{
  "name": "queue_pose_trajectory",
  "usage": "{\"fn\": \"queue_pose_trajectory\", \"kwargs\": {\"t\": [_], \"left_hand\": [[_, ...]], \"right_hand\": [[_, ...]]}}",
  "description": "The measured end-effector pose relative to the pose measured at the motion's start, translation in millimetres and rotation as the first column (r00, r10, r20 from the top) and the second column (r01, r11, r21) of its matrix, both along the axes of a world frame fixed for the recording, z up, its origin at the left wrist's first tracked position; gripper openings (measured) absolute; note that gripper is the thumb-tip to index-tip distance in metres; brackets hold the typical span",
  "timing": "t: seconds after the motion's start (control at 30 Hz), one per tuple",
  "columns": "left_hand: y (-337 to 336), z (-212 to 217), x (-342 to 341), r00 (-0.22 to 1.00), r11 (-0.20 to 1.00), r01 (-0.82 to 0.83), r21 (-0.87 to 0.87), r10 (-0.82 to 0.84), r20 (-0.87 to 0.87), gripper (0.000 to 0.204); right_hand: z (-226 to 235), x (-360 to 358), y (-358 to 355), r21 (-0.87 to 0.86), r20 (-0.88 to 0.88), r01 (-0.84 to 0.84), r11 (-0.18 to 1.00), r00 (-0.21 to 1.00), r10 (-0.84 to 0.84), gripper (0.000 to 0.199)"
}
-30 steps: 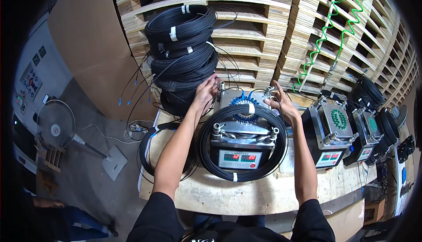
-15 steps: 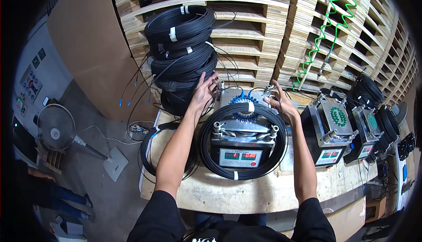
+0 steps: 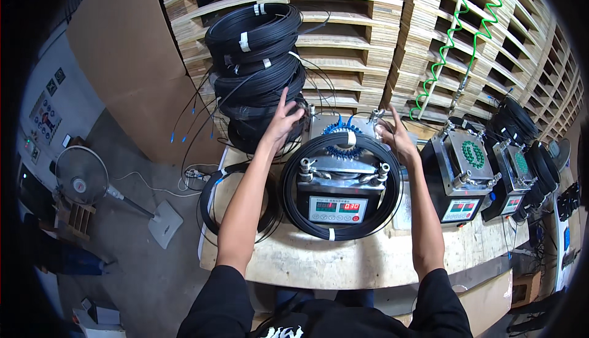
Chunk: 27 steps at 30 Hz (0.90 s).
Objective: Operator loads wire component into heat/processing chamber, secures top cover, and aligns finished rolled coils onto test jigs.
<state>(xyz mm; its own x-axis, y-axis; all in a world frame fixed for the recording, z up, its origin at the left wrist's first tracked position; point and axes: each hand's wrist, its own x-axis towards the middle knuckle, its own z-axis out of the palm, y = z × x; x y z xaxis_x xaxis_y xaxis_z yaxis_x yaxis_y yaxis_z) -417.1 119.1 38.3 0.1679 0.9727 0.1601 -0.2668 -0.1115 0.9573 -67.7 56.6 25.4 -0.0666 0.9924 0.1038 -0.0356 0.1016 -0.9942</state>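
Left hand point(image 3: 282, 127) spread, forefinger raised, just beside the rear left post point(image 3: 312, 113) of the middle machine point(image 3: 337, 187); right hand point(image 3: 400, 141) likewise spread, forefinger up, close by the rear right post point(image 3: 375, 116). Cannot tell whether touching either post. Middle machine near the rear of the wooden bench point(image 3: 300, 264), between both forearms, with a lit control panel point(image 3: 334, 209) at the front and a ring of blue connectors point(image 3: 334, 129) on top. Around its front, a large black cable coil point(image 3: 332, 234) bound with white bands, upper arc across the top. To the left, another black coil point(image 3: 210, 206) lying on the bench; behind it, a tall stack of black coils point(image 3: 257, 83). To the right, two similar machines point(image 3: 466, 184) with green connectors point(image 3: 473, 155). Behind everything, stacked wooden pallets point(image 3: 340, 37).
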Motion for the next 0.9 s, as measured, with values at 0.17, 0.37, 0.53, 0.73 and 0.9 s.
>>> {"fn": "queue_pose_trajectory", "kwargs": {"t": [0.17,0.37,0.53,0.73,0.9], "left_hand": [[-107.0,32.7,11.0,0.821,0.644,-0.186,0.742,0.517,-0.243,0.025],[-189.5,1.3,8.3,0.684,0.642,0.068,0.763,0.527,-0.504,0.041],[-178.9,-16.4,2.6,0.809,0.693,0.001,0.721,0.423,-0.408,0.040],[-170.2,-23.8,-2.5,0.946,0.799,-0.146,0.583,0.286,-0.156,0.032],[-178.7,-18.2,-9.1,0.901,0.786,-0.063,0.616,0.310,-0.303,0.027]], "right_hand": [[-11.0,37.3,-38.6,0.413,0.131,0.401,0.818,0.863,-0.488,0.055],[29.1,-66.9,-144.6,0.724,0.176,0.379,0.576,0.706,-0.686,0.028],[20.4,-94.3,-178.8,0.642,0.595,0.159,0.750,0.513,-0.619,0.031],[19.4,-86.7,-181.3,0.617,0.605,0.134,0.775,0.549,-0.577,0.032],[18.3,-87.0,-182.5,0.617,0.606,0.131,0.776,0.550,-0.575,0.035]]}}
